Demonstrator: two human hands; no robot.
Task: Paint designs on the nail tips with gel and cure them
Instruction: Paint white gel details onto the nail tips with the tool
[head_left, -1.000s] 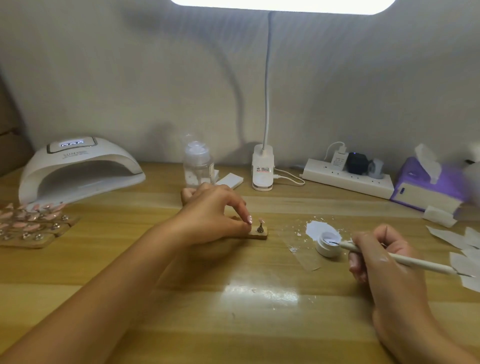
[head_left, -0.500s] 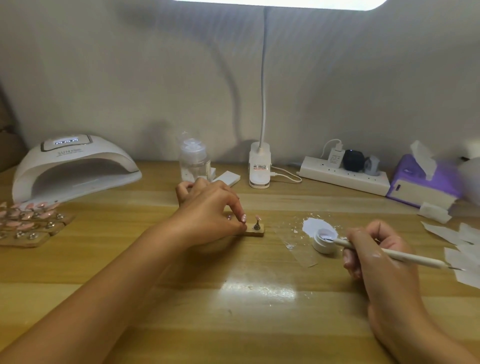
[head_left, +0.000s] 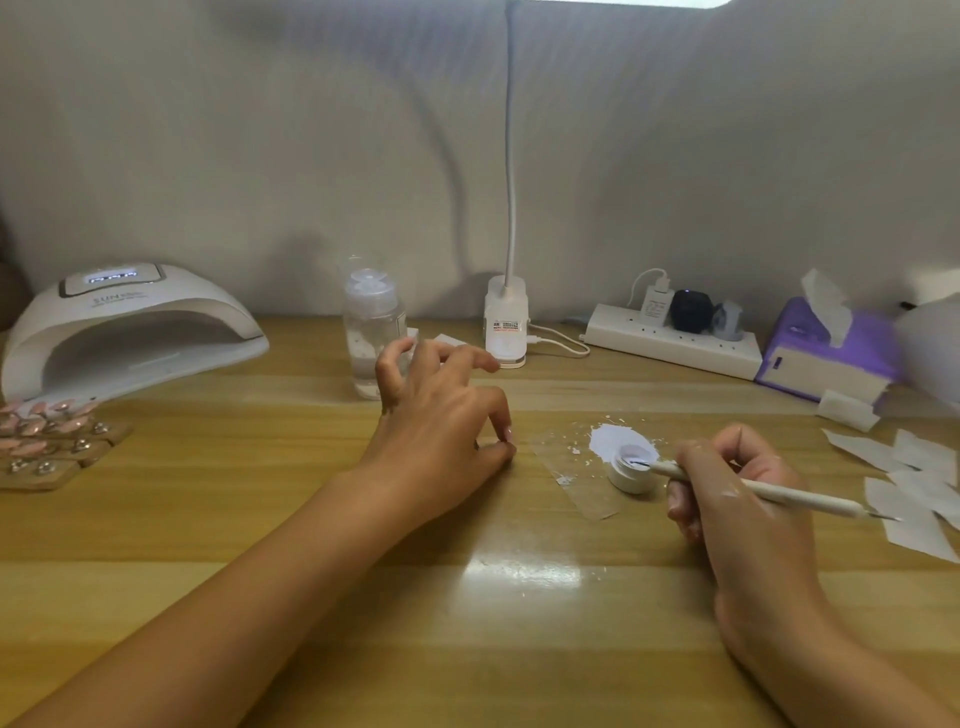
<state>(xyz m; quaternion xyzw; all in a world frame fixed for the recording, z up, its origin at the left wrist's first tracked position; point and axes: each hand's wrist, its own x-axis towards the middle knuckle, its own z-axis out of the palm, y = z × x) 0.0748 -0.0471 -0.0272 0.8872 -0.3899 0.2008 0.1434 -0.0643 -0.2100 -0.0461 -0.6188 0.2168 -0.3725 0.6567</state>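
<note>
Brush (head_left: 789, 498) perhaps in gel pot (head_left: 626, 479)

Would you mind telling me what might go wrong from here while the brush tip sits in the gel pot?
1. The brush held by the right hand has its tip in the small open gel pot; a sideways pull might tip or drag the pot.
2. The brush's rear end lies over the paper wipes and may snag or smear them.
</note>
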